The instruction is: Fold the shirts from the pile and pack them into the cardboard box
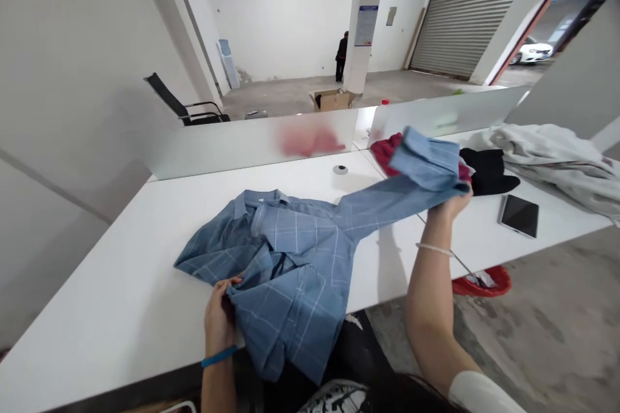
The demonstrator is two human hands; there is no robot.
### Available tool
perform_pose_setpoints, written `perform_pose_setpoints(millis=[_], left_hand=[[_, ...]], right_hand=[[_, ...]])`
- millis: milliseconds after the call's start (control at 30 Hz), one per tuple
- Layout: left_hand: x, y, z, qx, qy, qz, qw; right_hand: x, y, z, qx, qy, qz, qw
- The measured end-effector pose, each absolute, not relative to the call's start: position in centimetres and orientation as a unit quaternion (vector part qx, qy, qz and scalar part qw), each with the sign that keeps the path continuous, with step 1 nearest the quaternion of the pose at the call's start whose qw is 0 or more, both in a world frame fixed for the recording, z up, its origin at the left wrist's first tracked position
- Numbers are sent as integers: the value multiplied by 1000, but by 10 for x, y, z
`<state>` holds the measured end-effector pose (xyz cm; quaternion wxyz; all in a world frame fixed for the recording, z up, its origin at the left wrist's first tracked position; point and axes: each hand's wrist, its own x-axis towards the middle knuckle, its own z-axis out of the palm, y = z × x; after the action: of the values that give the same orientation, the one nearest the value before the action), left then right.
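Shirt [290, 264]: blue w/ thin white check lines, long-sleeved, rumpled, not flat. Body lies on table [121, 284] approx mid-length, close to front edge; lower part hangs over front edge. Collar [252, 203] on far side, pointing twd back edge. One sleeve [382, 206] stretched out to right, lifted off surface, cuff end [429, 161] bunched + highest, held by right hand [450, 206]. Left hand [219, 319] pinches fabric fold at front edge.

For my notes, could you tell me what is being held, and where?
The blue shirt: the left hand grips a fold of its body, the right hand lifts the end of one sleeve.
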<state>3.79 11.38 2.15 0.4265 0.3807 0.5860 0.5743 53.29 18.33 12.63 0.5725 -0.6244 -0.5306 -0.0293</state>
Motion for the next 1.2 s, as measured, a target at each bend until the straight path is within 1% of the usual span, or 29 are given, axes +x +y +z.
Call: perform_pose_setpoints(millis=[100,167,233,300,367,433,500,600,667,767,867,967,1033,1100,1167,1200], left_hand=[[33,115,32,458,592,536,390],[37,116,43,537,615,473,331],[47,115,54,631,610,400,263],[59,112,62,726,571,328,198],[71,106,66,793,528,267,145],[78,99,66,821,510,230,117],[80,90,63,822,507,230,116],[67,74,56,777,527,298,174],[52,61,50,699,553,383,243],[29,43,44,504,583,548,325],[19,37,48,335,567,666,351],[19,38,58,305,504,718,370],[19,38,63,348,440,708,429],[19,39,64,410,404,640,509],[19,46,63,453,421,559,552],[19,52,63,465,443,535,548]], right_hand=[[542,146,95,-690,-366,-86,618],[523,136,79,-721,-294,-74,623],[493,144,72,-720,-359,-9,594],[454,166,76,-682,-483,67,545],[407,194,83,-623,-597,136,487],[356,219,88,-555,-695,179,421],[308,235,86,-496,-791,201,296],[258,244,67,-519,-816,233,104],[247,248,50,-561,-801,207,34],[258,261,31,-578,-806,124,21],[286,281,29,-565,-816,120,2],[314,299,43,-574,-808,135,5],[325,300,57,-587,-798,134,29],[327,287,72,-596,-792,122,53],[320,256,86,-579,-799,127,96],[314,234,91,-556,-808,143,132]])
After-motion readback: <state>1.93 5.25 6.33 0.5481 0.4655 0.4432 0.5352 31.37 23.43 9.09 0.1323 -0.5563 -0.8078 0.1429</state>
